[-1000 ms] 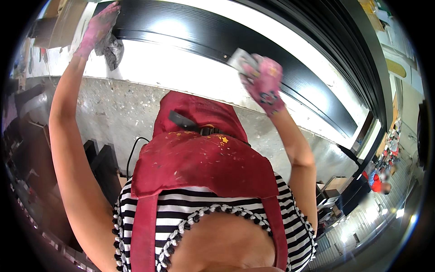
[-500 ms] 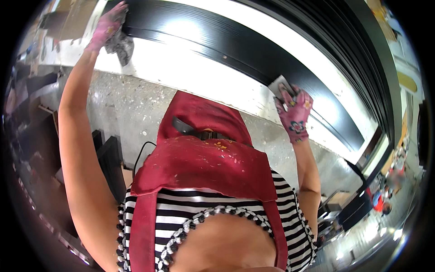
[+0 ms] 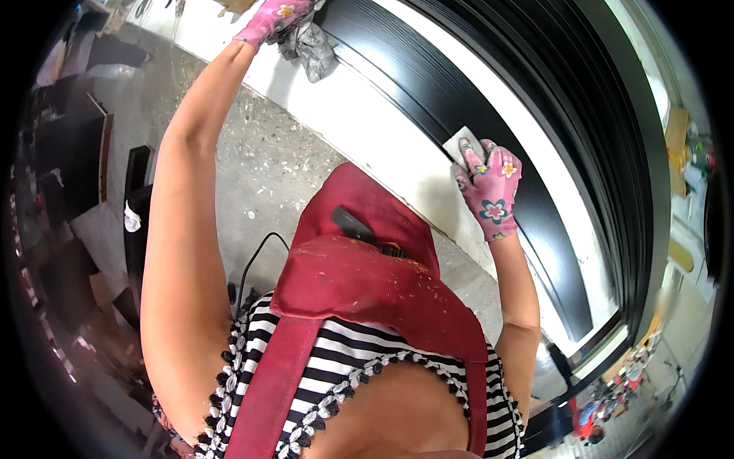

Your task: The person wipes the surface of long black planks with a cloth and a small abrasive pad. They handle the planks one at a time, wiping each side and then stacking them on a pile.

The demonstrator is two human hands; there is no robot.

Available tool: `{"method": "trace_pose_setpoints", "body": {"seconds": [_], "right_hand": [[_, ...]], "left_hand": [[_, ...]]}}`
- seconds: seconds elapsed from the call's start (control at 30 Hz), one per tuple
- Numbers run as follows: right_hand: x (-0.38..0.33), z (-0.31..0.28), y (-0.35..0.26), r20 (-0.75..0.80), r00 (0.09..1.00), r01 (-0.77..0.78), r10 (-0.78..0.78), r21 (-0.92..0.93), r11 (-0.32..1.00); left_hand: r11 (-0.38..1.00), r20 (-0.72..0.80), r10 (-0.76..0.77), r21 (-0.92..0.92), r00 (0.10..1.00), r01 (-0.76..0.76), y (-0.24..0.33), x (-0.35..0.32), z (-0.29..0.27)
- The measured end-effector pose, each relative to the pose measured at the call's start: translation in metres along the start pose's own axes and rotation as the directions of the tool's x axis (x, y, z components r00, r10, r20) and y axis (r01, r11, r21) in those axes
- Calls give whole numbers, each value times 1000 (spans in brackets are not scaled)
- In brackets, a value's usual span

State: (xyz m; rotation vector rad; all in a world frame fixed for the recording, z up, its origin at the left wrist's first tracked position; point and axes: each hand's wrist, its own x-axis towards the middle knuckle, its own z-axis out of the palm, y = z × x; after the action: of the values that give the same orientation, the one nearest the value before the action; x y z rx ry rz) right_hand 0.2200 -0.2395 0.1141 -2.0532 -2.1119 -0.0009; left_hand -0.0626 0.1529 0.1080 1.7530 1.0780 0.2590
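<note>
A long black panel (image 3: 405, 65) with a fine grain and a groove along its near side lies on a white work surface (image 3: 344, 111). At its far left end my left hand (image 3: 275, 19), in a pink flowered glove, is closed around a crumpled grey-stained rag (image 3: 312, 53); the fingertips are partly cut off by the picture's top. My right hand (image 3: 493, 191), gloved alike, grips a small pale flat pad (image 3: 462, 145) and holds it against the panel's near, grooved edge. What the pad is made of cannot be made out.
Beyond the panel, several long black strips (image 3: 581, 115) stand side by side. My red apron (image 3: 367, 268) is close to the work surface's near edge. A black cable (image 3: 256, 260) hangs at my left above the speckled concrete floor (image 3: 252, 168). Dark boards (image 3: 65, 164) stand further left.
My view has turned, so the panel runs more steeply across the picture. The right hand with the pad has shifted slightly along the panel's edge; the left still holds the rag.
</note>
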Motion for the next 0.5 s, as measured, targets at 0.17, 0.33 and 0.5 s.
{"method": "trace_pose_setpoints", "body": {"seconds": [0.17, 0.33, 0.5], "right_hand": [[72, 8, -26, 58, 991, 118, -117, -13, 993], [138, 19, -57, 69, 980, 190, -188, -29, 981], [203, 40, -83, 80, 961, 266, -265, -11, 964]], "left_hand": [[931, 405, 225, 178, 886, -317, -22, 32, -44], [994, 659, -21, 96, 752, -56, 20, 59, -59], [973, 806, -23, -118, 592, 199, -28, 134, -32]]}}
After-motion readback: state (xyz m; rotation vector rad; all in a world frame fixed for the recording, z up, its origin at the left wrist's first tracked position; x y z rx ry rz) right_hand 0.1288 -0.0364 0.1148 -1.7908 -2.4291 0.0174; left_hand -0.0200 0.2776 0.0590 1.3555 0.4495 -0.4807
